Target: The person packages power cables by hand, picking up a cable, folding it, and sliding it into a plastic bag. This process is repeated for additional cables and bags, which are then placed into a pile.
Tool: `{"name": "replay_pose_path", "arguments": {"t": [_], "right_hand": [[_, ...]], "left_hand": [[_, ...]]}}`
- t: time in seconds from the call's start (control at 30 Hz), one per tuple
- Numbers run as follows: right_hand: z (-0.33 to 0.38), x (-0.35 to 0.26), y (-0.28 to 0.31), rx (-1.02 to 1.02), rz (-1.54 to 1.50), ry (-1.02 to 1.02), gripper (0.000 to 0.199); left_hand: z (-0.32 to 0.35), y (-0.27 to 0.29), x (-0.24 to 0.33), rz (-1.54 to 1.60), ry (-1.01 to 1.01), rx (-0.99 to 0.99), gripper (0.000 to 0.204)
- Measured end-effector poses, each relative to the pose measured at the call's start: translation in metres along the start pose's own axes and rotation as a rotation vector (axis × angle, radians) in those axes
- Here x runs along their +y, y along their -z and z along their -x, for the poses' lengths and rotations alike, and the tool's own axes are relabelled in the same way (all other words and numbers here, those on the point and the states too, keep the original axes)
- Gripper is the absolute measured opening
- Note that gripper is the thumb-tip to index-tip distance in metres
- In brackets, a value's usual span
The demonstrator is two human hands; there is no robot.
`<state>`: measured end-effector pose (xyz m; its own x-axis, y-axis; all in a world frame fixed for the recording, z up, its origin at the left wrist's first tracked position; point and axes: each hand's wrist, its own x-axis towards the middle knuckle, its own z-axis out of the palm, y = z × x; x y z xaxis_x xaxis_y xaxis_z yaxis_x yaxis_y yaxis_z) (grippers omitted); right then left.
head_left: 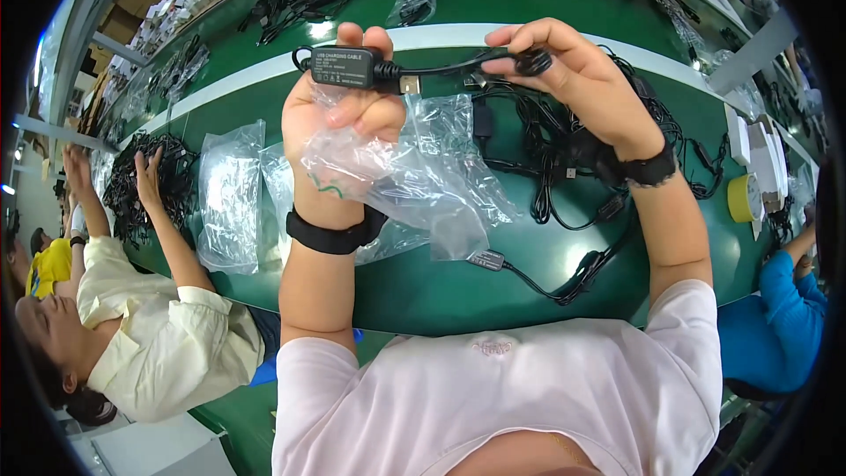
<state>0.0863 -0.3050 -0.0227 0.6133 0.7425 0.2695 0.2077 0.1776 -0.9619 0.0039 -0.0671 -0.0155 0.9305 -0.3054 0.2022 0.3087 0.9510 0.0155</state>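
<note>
The surface (423, 282) is dark green with a white stripe (264, 70) across it, the charging cable (344, 66) and both wristbands (330, 236) are black, the plastic bag (414, 176) is clear with a small green mark, the tape roll (743, 198) is yellow, and the shirt (493, 397) is pale pink.

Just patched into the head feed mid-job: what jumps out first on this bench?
Centre frame, the left hand holds up a black adapter block together with a clear plastic bag, while the right hand pinches its coiled black cable. Behind them lies a tangled cable pile on the green table.
</note>
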Motion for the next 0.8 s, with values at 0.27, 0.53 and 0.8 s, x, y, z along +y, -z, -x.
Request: {"name": "replay_pose_path", "arguments": {"t": [0.27, 0.53, 0.8], "right_hand": [[-0.013, 0.014, -0.005, 0.375, -0.404, -0.143, 0.034], [-0.011, 0.019, -0.01, 0.212, -0.364, -0.248, 0.066], [-0.003, 0.012, -0.037, -0.011, 0.196, -0.338, 0.068]], "left_hand": [[-0.004, 0.018, -0.013, -0.137, -0.041, 0.001, 0.033], [-0.015, 0.039, -0.012, -0.321, -0.101, 0.378, 0.025], [-0.018, 0.041, -0.015, -0.407, -0.086, 0.18, 0.043]]}}
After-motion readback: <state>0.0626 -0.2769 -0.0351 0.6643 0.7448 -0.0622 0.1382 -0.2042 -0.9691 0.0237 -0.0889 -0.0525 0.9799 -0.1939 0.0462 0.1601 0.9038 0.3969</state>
